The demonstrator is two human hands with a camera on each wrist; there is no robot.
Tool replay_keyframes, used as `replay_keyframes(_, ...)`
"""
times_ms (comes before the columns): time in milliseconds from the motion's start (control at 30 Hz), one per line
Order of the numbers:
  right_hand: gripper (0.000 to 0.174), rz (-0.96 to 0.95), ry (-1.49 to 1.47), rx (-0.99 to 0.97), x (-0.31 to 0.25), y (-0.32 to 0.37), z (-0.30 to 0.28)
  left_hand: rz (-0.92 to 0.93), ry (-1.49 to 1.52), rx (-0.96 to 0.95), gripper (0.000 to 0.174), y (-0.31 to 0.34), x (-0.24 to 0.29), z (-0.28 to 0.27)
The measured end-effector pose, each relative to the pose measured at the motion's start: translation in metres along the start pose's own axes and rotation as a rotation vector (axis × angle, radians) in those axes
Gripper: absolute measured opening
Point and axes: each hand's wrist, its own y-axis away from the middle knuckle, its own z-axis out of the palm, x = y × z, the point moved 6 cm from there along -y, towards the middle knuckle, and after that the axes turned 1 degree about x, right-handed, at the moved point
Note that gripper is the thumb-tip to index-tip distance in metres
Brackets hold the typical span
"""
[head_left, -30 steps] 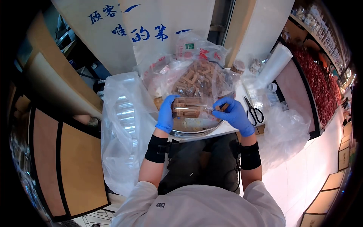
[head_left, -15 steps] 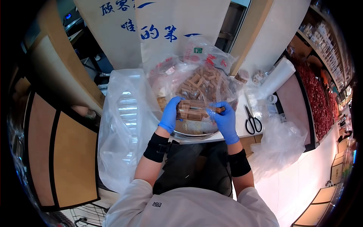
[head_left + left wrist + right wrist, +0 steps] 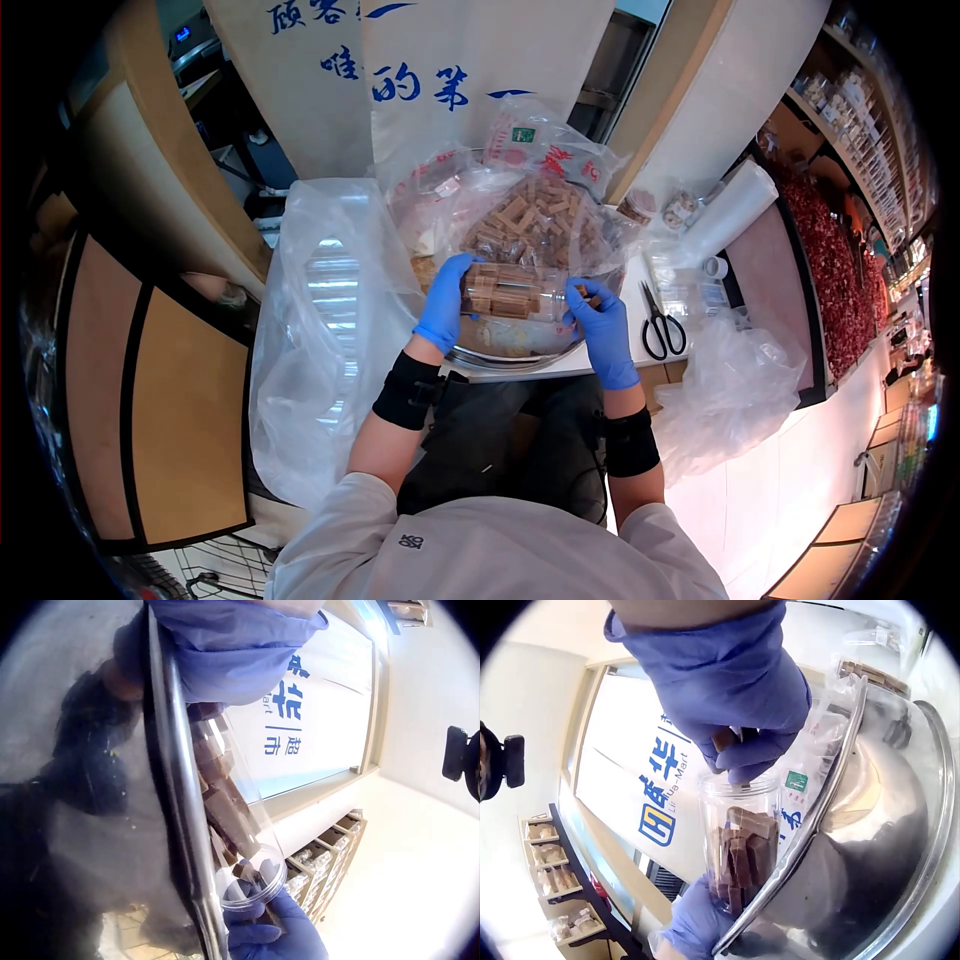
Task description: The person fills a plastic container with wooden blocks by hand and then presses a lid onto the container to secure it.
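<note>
A clear plastic jar point(image 3: 548, 303) lies tipped toward the right over a metal basin point(image 3: 500, 362), partly filled with brown bar-shaped pieces point(image 3: 741, 859). My blue-gloved left hand point(image 3: 445, 303) grips it around the closed end. At the open mouth is my gloved right hand point(image 3: 604, 335), its fingers pinching brown bars point(image 3: 724, 739) right at the rim. Behind the jar, a heap of similar bars point(image 3: 530, 215) sits in an opened clear bag with red print point(image 3: 560, 160) inside the basin.
Black-handled scissors point(image 3: 662, 335) lie on the white table right of the basin. Beyond them are a roll of clear plastic point(image 3: 735, 208) and small jars point(image 3: 682, 210). A large plastic bag point(image 3: 300, 380) of clear containers stands left; another crumpled bag point(image 3: 735, 385) hangs right.
My right hand has moved inward to the jar's mouth with the bars. The left hand keeps its grip on the jar, and the head view has shifted slightly.
</note>
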Motion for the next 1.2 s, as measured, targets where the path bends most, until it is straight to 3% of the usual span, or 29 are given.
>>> replay_keyframes(167, 0.022, 0.067, 0.062, -0.021, 0.007, -0.002, 0.001, 0.006, -0.046, 0.008, 0.033, 0.003, 0.004, 0.003)
replay_keyframes(367, 0.026, 0.064, 0.153, -0.173, -0.003, -0.001, 0.009, 0.001, -0.113, 0.017, 0.033, -0.001, 0.000, 0.000)
replay_keyframes(433, 0.027, 0.062, 0.090, -0.310, -0.004, 0.000, 0.013, 0.002, -0.114, 0.019, 0.033, -0.001, 0.001, 0.001)
replay_keyframes(567, 0.029, 0.100, 0.037, -0.299, 0.002, 0.004, 0.013, -0.006, -0.109, -0.010, 0.032, 0.002, 0.003, 0.004)
replay_keyframes(633, 0.028, 0.068, 0.002, -0.118, 0.006, 0.000, 0.001, 0.005, -0.099, 0.004, 0.031, 0.003, 0.002, 0.001)
replay_keyframes(767, 0.028, 0.075, 0.057, -0.060, 0.005, -0.002, -0.008, 0.057, -0.070, -0.009, 0.032, 0.001, 0.004, 0.001)
replay_keyframes(967, 0.026, 0.018, 0.201, -0.212, 0.005, 0.005, 0.002, 0.050, -0.076, -0.015, 0.031, 0.002, 0.005, 0.002)
replay_keyframes(1133, 0.025, 0.092, 0.363, -0.306, 0.009, 0.008, 0.007, 0.058, -0.108, -0.003, 0.030, 0.004, 0.008, 0.003)
replay_keyframes(1200, 0.025, 0.108, 0.250, -0.308, 0.003, 0.011, 0.005, 0.091, -0.086, -0.031, 0.029, 0.004, 0.009, 0.004)
